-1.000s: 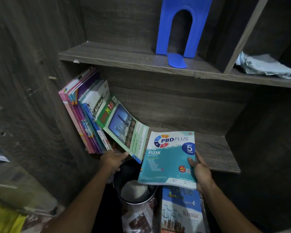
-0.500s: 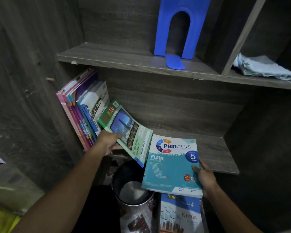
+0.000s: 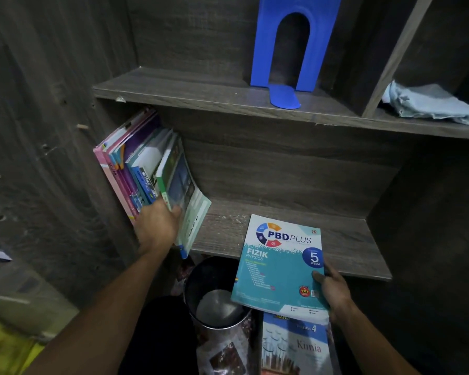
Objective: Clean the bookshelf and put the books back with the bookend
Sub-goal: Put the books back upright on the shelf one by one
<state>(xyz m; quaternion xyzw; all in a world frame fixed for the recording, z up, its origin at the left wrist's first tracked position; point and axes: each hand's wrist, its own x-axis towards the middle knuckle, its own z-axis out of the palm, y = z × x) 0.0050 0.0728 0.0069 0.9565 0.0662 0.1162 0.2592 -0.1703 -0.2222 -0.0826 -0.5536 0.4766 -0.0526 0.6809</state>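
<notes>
Left hand (image 3: pixel 157 226) grips base of books (image 3: pixel 136 169) leaning at left end of lower shelf (image 3: pixel 295 209). Right hand (image 3: pixel 329 290) pinches physics book (image 3: pixel 276 266) corner, at shelf front. Bookend (image 3: pixel 287 50) upright on upper shelf (image 3: pixel 201 87).

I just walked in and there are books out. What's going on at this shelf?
A person is putting books back on the lower shelf. The left hand grips the bottom of the row of books at its left end; the right hand holds a teal physics workbook by its lower right corner, over the shelf's front edge. The blue bookend stands on the upper shelf, a pale cloth in the next compartment.
</notes>
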